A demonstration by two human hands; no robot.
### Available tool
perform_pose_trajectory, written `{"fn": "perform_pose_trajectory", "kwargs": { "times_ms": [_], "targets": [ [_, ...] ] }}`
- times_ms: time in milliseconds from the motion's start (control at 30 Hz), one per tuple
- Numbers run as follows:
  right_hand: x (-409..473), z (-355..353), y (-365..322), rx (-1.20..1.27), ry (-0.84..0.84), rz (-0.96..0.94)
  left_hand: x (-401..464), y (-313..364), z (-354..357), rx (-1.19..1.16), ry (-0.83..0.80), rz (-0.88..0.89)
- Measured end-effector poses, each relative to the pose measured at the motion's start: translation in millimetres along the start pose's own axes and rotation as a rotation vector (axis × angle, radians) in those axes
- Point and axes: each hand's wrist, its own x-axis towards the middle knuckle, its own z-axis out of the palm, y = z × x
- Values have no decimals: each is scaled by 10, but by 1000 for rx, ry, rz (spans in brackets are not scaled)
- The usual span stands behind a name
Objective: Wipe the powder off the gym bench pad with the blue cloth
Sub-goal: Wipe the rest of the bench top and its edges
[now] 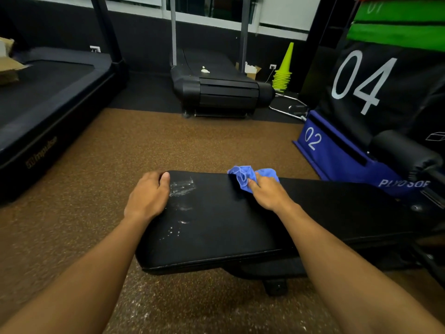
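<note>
A black gym bench pad (pixel 228 225) lies across the lower middle of the head view. White powder (pixel 181 188) is smeared near its left end, with smaller specks trailing toward the near edge. My left hand (pixel 147 196) grips the pad's left end, fingers curled over the far corner, right beside the smear. My right hand (pixel 269 191) presses a crumpled blue cloth (pixel 243 175) on the pad's far edge, to the right of the powder and apart from it.
Brown speckled floor (pixel 168 145) surrounds the bench. Two black treadmills (pixel 48 97) (pixel 216 85) stand at the left and the back. Stacked soft boxes, blue "02" (pixel 337 153) and black "04" (pixel 373 88), rise at the right. Yellow-green cones (pixel 284 71) stand behind.
</note>
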Motion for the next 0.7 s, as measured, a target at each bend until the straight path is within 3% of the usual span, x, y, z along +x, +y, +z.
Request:
{"fn": "perform_pose_trajectory", "kwargs": {
  "times_ms": [300,533,633,700],
  "targets": [
    [-1290,193,-488,-69,-134,-156,-48,34,-41,24,-58,3],
    [-1677,440,-142,-76,17,-375,-64,39,-61,20,-59,46],
    [-1752,362,239,-102,169,-302,-57,1,-53,-6,-48,51],
    [-1811,254,442,-69,291,-137,-51,-10,-41,-19,-42,47]
  ]
}}
